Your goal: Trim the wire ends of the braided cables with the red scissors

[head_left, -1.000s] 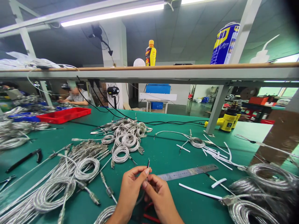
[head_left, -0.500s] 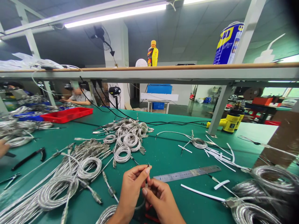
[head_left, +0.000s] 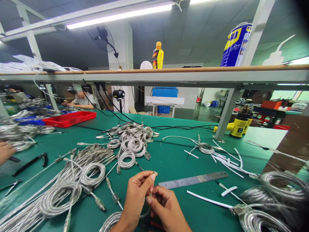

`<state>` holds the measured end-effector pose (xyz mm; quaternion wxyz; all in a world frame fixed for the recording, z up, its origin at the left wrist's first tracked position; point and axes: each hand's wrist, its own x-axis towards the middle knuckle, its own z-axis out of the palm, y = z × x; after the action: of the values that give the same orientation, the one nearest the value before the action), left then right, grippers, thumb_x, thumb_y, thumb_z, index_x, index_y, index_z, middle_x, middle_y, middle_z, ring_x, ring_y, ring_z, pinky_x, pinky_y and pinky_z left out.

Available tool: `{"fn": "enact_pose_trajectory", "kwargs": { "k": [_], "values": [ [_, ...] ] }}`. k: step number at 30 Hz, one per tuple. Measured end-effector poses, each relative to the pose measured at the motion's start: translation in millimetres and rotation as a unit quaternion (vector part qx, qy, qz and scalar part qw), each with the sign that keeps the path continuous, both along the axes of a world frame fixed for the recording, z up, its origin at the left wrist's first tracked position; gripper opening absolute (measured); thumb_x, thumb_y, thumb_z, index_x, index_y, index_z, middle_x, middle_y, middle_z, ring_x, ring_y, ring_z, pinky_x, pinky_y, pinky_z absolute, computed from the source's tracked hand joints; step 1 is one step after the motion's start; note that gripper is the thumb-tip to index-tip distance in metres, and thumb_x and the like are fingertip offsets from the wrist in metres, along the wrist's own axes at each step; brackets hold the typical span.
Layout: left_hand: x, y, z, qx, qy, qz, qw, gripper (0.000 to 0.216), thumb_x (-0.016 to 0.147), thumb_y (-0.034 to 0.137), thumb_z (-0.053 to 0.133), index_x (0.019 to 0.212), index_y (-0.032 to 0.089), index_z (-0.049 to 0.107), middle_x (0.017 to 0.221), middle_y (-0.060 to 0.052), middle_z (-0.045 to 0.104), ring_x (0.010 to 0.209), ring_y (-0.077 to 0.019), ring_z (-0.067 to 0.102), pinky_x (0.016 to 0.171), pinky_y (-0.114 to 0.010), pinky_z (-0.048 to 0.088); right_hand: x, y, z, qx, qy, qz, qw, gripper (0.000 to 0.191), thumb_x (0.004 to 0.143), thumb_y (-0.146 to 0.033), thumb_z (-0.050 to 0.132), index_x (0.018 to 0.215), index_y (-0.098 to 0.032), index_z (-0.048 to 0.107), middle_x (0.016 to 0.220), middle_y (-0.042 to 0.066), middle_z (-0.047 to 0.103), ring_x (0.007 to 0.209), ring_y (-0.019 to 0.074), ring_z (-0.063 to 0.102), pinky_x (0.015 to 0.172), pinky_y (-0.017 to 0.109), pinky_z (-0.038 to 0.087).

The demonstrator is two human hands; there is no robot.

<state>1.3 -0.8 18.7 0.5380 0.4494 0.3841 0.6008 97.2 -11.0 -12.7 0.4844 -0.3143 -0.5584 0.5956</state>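
My left hand (head_left: 136,195) and my right hand (head_left: 165,207) meet low in the middle of the head view, both pinched on the end of a thin silver cable (head_left: 151,192). Only a short tip shows above my left fingertips. The cable runs down to a coil (head_left: 109,222) under my left wrist. A steel ruler (head_left: 193,179) lies just beyond my right hand on the green mat (head_left: 169,161).
Piles of coiled silver cables lie at left (head_left: 72,180), centre (head_left: 132,141) and right (head_left: 270,199). White strips (head_left: 224,158) are scattered to the right. Another person's hand (head_left: 6,151) is at the left edge near black pliers (head_left: 29,163). A red tray (head_left: 69,118) sits far left; a co-worker (head_left: 82,100) sits behind.
The cable tip above my left fingers has grown shorter as the cable slid down between my hands. Another person's hand has come in at the left edge.
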Motion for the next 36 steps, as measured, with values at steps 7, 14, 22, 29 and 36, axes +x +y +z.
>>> {"fn": "enact_pose_trajectory", "kwargs": {
  "k": [7,14,22,29,36],
  "values": [
    [1.4,-0.2,4.6,-0.002,0.001,0.009,1.0,0.02,0.064,0.031,0.062,0.07,0.012,0.063,0.043,0.006,0.044,0.041,-0.0045,0.036,0.039,-0.015,0.029,-2.0,0.5,2.8,-0.009,0.0,-0.014,1.0,0.024,0.064,-0.037,0.059,0.068,-0.015,0.05,0.052,-0.006,0.04,0.041,0.0053,0.037,0.04,0.017,0.031],
    [0.0,6.5,-2.2,-0.025,0.001,-0.036,0.999,0.034,0.059,0.025,0.067,0.09,0.013,0.059,0.056,0.0,0.06,0.049,-0.0094,0.052,0.046,-0.018,0.038,1.5,6.3,-0.2,-0.005,0.017,-0.032,0.999,0.032,0.066,-0.044,0.056,0.072,-0.013,0.055,0.052,-0.004,0.045,0.04,0.0059,0.04,0.04,0.017,0.032],
    [1.9,5.2,-5.0,-0.047,-0.002,-0.027,0.999,0.021,0.059,0.031,0.066,0.064,0.012,0.057,0.047,0.003,0.056,0.034,-0.0038,0.042,0.035,-0.014,0.03,11.0,5.6,4.3,0.052,-0.038,-0.098,0.993,0.021,0.071,-0.032,0.054,0.079,-0.014,0.06,0.065,0.001,0.054,0.054,0.0105,0.046,0.052,0.022,0.039],
    [3.8,0.2,-0.5,-0.013,0.066,-0.08,0.995,0.02,0.068,0.033,0.057,0.069,0.012,0.056,0.055,0.002,0.056,0.031,-0.0023,0.043,0.034,-0.014,0.024,19.5,14.6,16.4,0.043,0.006,-0.182,0.982,0.026,0.066,-0.035,0.058,0.083,-0.015,0.06,0.075,0.005,0.06,0.056,0.0125,0.05,0.051,0.023,0.042],
    [3.9,1.9,-5.6,-0.017,0.068,-0.095,0.993,0.018,0.067,0.031,0.058,0.068,0.012,0.056,0.057,0.001,0.058,0.03,-0.0038,0.047,0.034,-0.014,0.026,20.4,19.3,20.7,0.044,0.046,-0.168,0.984,0.017,0.062,-0.032,0.063,0.065,-0.014,0.063,0.061,0.0,0.055,0.049,0.0099,0.047,0.047,0.022,0.038]
  ]
}}
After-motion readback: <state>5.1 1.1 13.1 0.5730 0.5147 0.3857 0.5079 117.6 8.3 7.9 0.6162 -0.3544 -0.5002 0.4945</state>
